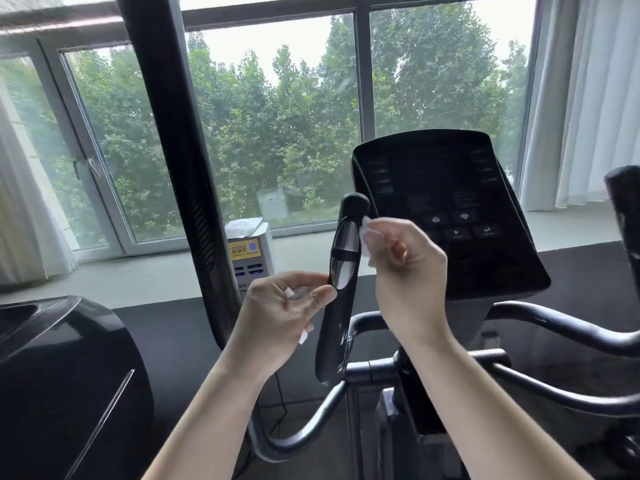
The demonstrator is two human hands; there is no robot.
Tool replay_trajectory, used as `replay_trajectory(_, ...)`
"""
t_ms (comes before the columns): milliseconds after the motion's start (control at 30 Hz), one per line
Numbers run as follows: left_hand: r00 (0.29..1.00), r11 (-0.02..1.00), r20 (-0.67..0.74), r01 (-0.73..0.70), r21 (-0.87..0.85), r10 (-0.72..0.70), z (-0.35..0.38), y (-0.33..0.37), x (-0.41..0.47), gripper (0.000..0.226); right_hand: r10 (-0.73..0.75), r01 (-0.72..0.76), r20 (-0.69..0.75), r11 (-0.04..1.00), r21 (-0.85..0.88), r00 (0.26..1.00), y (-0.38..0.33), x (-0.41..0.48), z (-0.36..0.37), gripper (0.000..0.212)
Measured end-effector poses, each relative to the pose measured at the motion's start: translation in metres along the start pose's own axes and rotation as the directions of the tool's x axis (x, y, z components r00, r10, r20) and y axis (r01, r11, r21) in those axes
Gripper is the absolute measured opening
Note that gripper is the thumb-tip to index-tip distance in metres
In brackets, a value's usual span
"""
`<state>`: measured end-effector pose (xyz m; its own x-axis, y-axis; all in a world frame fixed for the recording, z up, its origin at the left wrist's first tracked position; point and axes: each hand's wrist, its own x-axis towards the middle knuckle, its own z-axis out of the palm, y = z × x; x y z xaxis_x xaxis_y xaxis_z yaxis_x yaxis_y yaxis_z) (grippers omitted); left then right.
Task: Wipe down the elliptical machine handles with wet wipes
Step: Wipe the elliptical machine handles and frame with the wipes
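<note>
Two bare forearms reach up from the bottom edge toward the upright black handle [336, 327] of the elliptical, which stands in the middle just left of the dark console [450, 209]. The left hand [277, 310] has its fingers [301, 277] curled round a crumpled wipe [294, 294], white bits showing in the palm, and its thumb tip touches the handle's left edge beside the lower silver sensor plate [341, 271]. The right hand [410, 271] is higher, fingers bent and pinching a second wipe [365, 233], which lies against the handle's right side just below its rounded top. A tall black arm [173, 133] rises at the left. Behind it, on the window ledge, stands a white charging box [247, 251] with a yellow label. Green trees fill the window [277, 116].
</note>
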<state>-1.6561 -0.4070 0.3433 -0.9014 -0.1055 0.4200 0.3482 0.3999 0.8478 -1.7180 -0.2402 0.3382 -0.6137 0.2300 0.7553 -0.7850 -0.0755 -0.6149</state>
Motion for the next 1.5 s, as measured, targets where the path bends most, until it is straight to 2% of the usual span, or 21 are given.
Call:
replay_trajectory(100, 1.0, 1.0, 0.001, -0.015, 0.003, 0.015, -0.001, -0.001, 0.001, 0.015, 0.146, -0.146, 0.009, 0.989, 0.032, 0.989, 0.006, -0.034, -0.002, 0.012)
replay_trajectory(200, 1.0, 1.0, 0.004, -0.016, -0.026, 0.016, 0.0, -0.003, 0.002, 0.017, 0.256, -0.261, 0.124, 0.965, 0.029, 0.959, -0.005, -0.049, -0.01, 0.012)
replay_trajectory(367, 1.0, 0.997, 0.019, 0.003, -0.08, -0.002, -0.003, -0.013, -0.001, 0.017, 0.152, -0.149, 0.045, 0.987, -0.066, 0.987, -0.015, -0.02, -0.014, 0.005)
replay_trajectory(567, 0.999, 0.997, 0.044, -0.011, -0.072, 0.014, -0.007, -0.031, -0.015, 0.015, 0.232, -0.226, 0.084, 0.971, -0.075, 0.969, -0.013, -0.068, 0.002, 0.007)
replay_trajectory(700, 0.997, 0.997, 0.067, 0.029, -0.068, -0.025, -0.01, -0.042, -0.023, 0.012, 0.301, -0.289, 0.15, 0.952, -0.098, 0.942, -0.015, -0.075, -0.004, 0.008)
replay_trajectory(833, 0.998, 0.992, 0.064, 0.023, -0.124, -0.015, -0.007, -0.046, -0.027, 0.014, 0.264, -0.262, 0.038, 0.963, -0.057, 0.964, -0.018, -0.068, 0.001, 0.007)
replay_trajectory(967, 0.998, 0.99, 0.062, 0.012, -0.144, -0.003, -0.006, -0.048, -0.028, 0.014, 0.265, -0.265, -0.003, 0.964, -0.028, 0.964, -0.01, -0.081, 0.002, 0.008)
replay_trajectory(1100, 0.999, 0.992, 0.049, 0.012, -0.122, -0.006, -0.005, -0.048, -0.029, 0.012, 0.34, -0.336, 0.05, 0.939, -0.078, 0.939, -0.006, -0.097, -0.004, 0.007)
replay_trajectory(1200, 0.999, 0.994, 0.041, 0.021, -0.108, -0.017, -0.004, -0.045, -0.029, 0.013, 0.425, -0.407, 0.156, 0.903, -0.136, 0.892, -0.007, -0.104, -0.014, 0.007)
replay_trajectory(1300, 0.999, 0.995, 0.045, 0.03, -0.093, -0.025, -0.004, -0.044, -0.03, 0.012, 0.446, -0.4, 0.231, 0.889, -0.223, 0.864, -0.012, -0.101, -0.027, 0.008)
replay_trajectory(1400, 0.998, 0.995, 0.04, 0.049, -0.081, -0.046, -0.004, -0.043, -0.029, 0.012, 0.421, -0.408, 0.129, 0.906, -0.115, 0.898, -0.015, -0.094, -0.035, 0.012)
replay_trajectory(1500, 0.998, 0.997, 0.042, 0.05, -0.066, -0.048, -0.004, -0.04, -0.029, 0.011, 0.479, -0.483, 0.065, 0.872, 0.083, 0.875, -0.014, -0.086, -0.034, 0.009)
